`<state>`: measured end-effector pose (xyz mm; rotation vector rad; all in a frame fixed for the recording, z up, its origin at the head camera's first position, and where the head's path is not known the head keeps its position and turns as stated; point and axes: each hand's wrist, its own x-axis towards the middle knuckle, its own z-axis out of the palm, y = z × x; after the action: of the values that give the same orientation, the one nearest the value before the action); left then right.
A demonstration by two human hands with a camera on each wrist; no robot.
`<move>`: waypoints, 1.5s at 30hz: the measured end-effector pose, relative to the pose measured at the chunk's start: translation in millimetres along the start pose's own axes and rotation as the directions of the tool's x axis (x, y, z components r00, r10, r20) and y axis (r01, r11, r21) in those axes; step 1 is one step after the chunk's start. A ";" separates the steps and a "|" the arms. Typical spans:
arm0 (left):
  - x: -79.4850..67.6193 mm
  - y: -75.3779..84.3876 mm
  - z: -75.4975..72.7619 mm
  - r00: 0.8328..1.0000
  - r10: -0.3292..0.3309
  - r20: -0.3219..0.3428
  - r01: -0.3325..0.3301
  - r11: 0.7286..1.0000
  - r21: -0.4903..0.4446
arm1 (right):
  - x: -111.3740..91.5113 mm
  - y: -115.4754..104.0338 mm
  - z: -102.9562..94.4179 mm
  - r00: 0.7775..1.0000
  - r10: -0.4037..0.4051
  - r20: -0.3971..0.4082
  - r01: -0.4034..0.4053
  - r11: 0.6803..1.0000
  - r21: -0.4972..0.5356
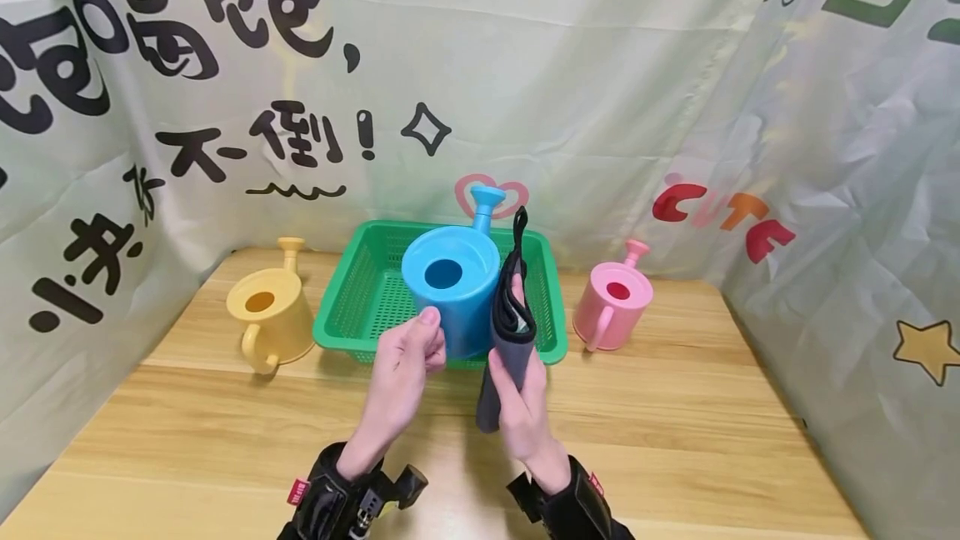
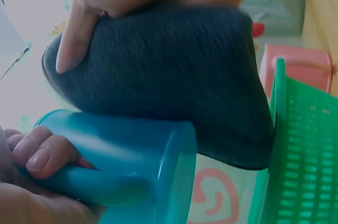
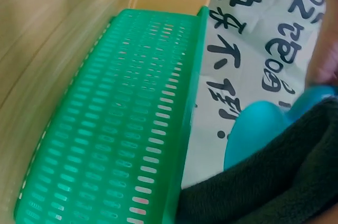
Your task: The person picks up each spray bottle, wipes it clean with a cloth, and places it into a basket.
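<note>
My left hand (image 1: 399,373) grips the handle (image 2: 100,184) of a blue watering can (image 1: 463,319), its fingers curled around it. The can is held upright above the front of a green basket (image 1: 553,290), spout pointing away. A folded dark grey cloth with black edging (image 1: 516,348) is in my right hand (image 1: 525,415), thumb on the near side and a fingertip showing through the fold. This cloth lies against the can's right side. In the left wrist view the cloth (image 2: 163,76) covers part of the can (image 2: 121,134). In the right wrist view it hides most of it.
A yellow watering can (image 1: 281,315) stands left of the basket, and a pink one (image 1: 618,302) stands to its right. All are on a wooden table (image 1: 675,440). A printed white curtain (image 1: 562,65) encloses the back and sides.
</note>
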<state>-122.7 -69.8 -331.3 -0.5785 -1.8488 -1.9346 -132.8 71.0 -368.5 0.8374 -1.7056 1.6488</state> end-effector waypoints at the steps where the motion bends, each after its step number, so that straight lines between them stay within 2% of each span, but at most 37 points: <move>1: -0.1 0.4 -0.3 1.000 -0.004 0.004 0.004 1.000 0.017 | 1.2 -1.5 -1.4 1.000 0.027 0.000 -0.027 0.999 0.017; 7: -1.6 1.6 -1.3 0.997 -0.063 0.042 0.058 0.994 0.093 | 5.2 -9.7 -11.4 0.980 0.185 -0.077 -0.181 0.982 0.050; 10: -3.0 0.9 -2.0 0.996 -0.058 0.061 0.048 0.986 0.162 | 7.5 -11.9 -16.4 0.963 0.244 -0.115 -0.237 0.969 0.072; 15: -4.7 -3.2 -2.1 0.999 0.042 0.031 -0.050 0.947 0.318 | 12.7 -13.6 -21.5 0.946 0.303 -0.120 -0.283 0.946 0.158; 18: -4.9 -6.5 -1.1 0.992 0.124 -0.003 -0.116 0.935 0.335 | 13.6 -14.0 -22.6 0.943 0.310 -0.118 -0.286 0.940 0.185; 22: -5.1 -10.4 0.9 0.971 0.233 -0.059 -0.199 0.917 0.347 | 13.9 -14.6 -22.8 0.942 0.317 -0.110 -0.292 0.935 0.203; 26: -4.5 -14.4 2.4 0.931 0.344 -0.119 -0.272 0.875 0.401 | 14.4 -15.4 -22.9 0.940 0.328 -0.096 -0.300 0.926 0.229; 31: -2.6 -20.1 2.1 0.852 0.502 -0.148 -0.385 0.792 0.473 | 15.2 -15.4 -23.2 0.941 0.325 -0.090 -0.291 0.917 0.273; 32: -2.2 -20.5 1.9 0.841 0.520 -0.149 -0.396 0.780 0.483 | 15.3 -15.3 -23.4 0.942 0.324 -0.091 -0.288 0.916 0.281; 33: -1.8 -20.9 1.6 0.834 0.532 -0.148 -0.404 0.770 0.494 | 15.5 -15.2 -23.7 0.942 0.322 -0.092 -0.284 0.914 0.289; 37: -0.2 -21.6 0.6 0.822 0.554 -0.133 -0.422 0.748 0.512 | 16.4 -14.8 -25.6 0.939 0.327 -0.103 -0.284 0.910 0.302; 39: 0.8 -22.6 -0.3 0.811 0.572 -0.117 -0.436 0.727 0.530 | 17.1 -14.2 -26.7 0.938 0.329 -0.113 -0.284 0.912 0.297; 42: 3.4 -24.2 -1.6 0.768 0.634 -0.090 -0.479 0.662 0.576 | 18.6 -13.6 -28.7 0.933 0.336 -0.126 -0.295 0.918 0.264; 45: 7.0 -24.4 -2.5 0.699 0.712 -0.056 -0.528 0.568 0.632 | 20.7 -13.2 -31.1 0.928 0.352 -0.127 -0.317 0.920 0.229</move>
<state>-142.0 -71.3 -347.9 -0.5804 -1.5852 -0.8536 -134.9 101.2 -343.0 0.4954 -1.6487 2.0914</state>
